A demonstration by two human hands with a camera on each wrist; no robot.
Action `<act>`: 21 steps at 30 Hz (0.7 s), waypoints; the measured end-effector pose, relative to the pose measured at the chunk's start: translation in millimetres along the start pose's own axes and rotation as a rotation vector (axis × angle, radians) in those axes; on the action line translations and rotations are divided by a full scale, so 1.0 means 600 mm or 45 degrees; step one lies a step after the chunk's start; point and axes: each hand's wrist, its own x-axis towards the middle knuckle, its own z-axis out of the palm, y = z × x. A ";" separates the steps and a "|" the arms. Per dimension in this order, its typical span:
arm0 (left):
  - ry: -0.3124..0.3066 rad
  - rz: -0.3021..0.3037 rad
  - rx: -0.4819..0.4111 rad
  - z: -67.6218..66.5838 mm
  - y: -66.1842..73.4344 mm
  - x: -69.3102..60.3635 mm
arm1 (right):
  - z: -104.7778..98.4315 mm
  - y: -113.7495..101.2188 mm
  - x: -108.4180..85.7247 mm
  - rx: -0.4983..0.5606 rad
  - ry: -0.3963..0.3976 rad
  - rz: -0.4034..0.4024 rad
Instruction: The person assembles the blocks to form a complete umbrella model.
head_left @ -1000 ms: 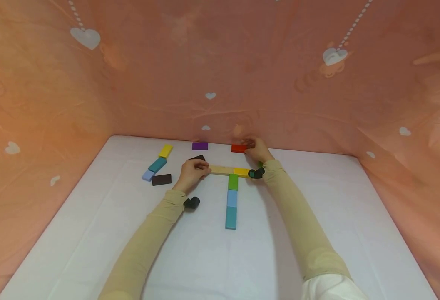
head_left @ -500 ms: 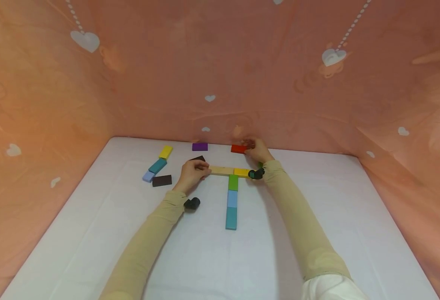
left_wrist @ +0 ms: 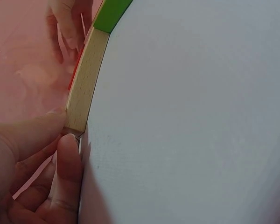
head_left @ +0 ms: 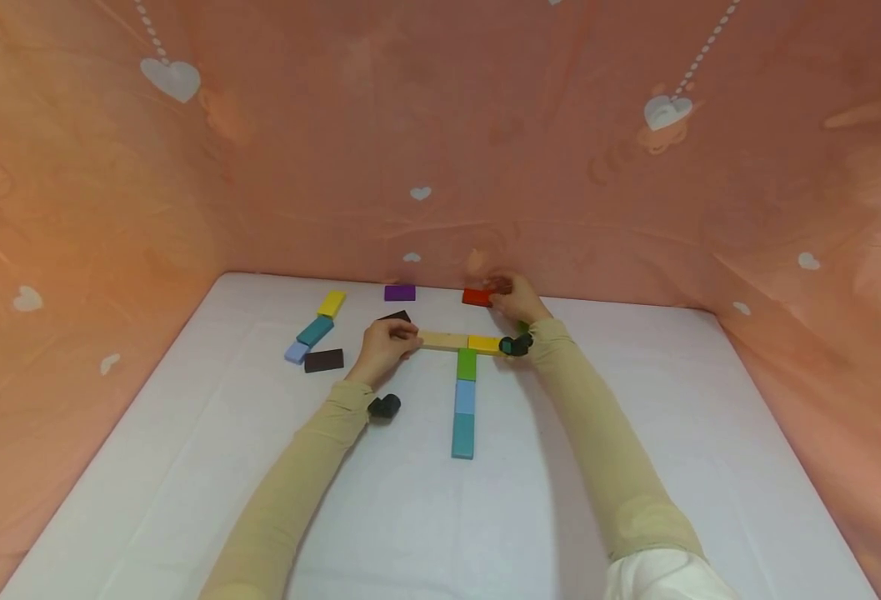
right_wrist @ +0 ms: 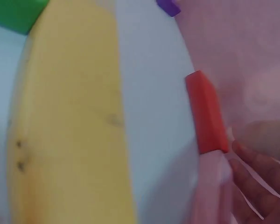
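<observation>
My left hand (head_left: pixel 383 346) pinches the left end of the plain wooden block (head_left: pixel 443 341) between thumb and forefinger; its fingers (left_wrist: pixel 67 158) touch that end in the left wrist view. A yellow block (head_left: pixel 483 344) continues the row to the right. Below it, a green block (head_left: pixel 467 364), a light blue block (head_left: pixel 465 397) and a teal block (head_left: pixel 463 436) run toward me. At the back, my right hand (head_left: pixel 518 300) bends beside the red block (head_left: pixel 477 297). Its fingers (right_wrist: pixel 259 175) lie behind a pink block (right_wrist: pixel 207 189) abutting the red one; whether they grip it is hidden.
A purple block (head_left: pixel 400 292) lies along the back edge. To the left are a yellow block (head_left: pixel 332 303), a teal block (head_left: pixel 315 332), a pale blue block (head_left: pixel 297 352) and a dark brown block (head_left: pixel 323 360). A hanging cloth (head_left: pixel 440 150) borders the white table (head_left: pixel 410 525).
</observation>
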 end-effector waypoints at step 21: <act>0.004 0.025 0.023 0.000 0.001 0.001 | -0.074 -0.018 -0.102 0.027 0.085 -0.012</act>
